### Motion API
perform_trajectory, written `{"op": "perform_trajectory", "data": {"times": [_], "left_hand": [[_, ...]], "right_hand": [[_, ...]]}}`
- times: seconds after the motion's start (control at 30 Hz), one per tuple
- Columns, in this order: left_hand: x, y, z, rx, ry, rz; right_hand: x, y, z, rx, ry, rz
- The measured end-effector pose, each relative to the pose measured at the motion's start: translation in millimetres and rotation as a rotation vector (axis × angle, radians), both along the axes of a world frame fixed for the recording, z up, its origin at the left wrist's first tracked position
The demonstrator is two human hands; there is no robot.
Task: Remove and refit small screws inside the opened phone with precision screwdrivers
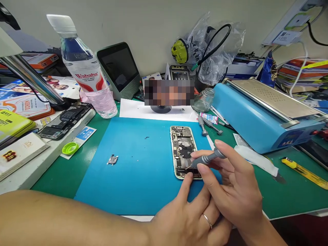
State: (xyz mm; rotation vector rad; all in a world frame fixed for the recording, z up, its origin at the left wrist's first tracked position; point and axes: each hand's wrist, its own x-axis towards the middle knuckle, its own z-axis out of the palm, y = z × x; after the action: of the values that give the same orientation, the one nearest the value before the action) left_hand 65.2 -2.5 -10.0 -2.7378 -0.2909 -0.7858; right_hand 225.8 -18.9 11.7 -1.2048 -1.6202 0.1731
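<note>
An opened phone (185, 147) lies face up on the blue mat (128, 191), its inner parts showing. My right hand (230, 184) is closed round a grey screwdriver (208, 158), whose tip points at the lower part of the phone. My left hand (192, 215) lies partly under the right one, with its index fingertip on the phone's bottom edge; its other fingers are bent and partly hidden, and a ring shows on one. A small metal part (112, 159) rests on the mat to the left, and a few tiny pieces lie near it.
Two more screwdrivers (202, 125) and a glass jar (205, 99) stand or lie behind the phone. A blue machine (256, 119) and a yellow cutter (303, 172) are at the right. A water bottle (87, 75), green cap (70, 148) and phone shell (66, 119) are at the left.
</note>
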Motion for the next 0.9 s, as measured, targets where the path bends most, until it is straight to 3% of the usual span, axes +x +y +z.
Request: {"op": "perform_trajectory", "data": {"times": [0.53,0.73,0.9], "left_hand": [[-2.3,0.0,2.7,-0.027,0.026,0.008],[-0.5,-0.7,-3.4,-0.002,-0.016,0.003],[4.2,-3.5,-9.2,0.037,-0.098,0.034]], "right_hand": [[12.3,0.9,5.1,0.12,-0.15,0.076],[10.4,1.0,5.3,0.071,-0.128,0.121],[11.3,0.6,7.8,0.091,-0.141,0.066]]}}
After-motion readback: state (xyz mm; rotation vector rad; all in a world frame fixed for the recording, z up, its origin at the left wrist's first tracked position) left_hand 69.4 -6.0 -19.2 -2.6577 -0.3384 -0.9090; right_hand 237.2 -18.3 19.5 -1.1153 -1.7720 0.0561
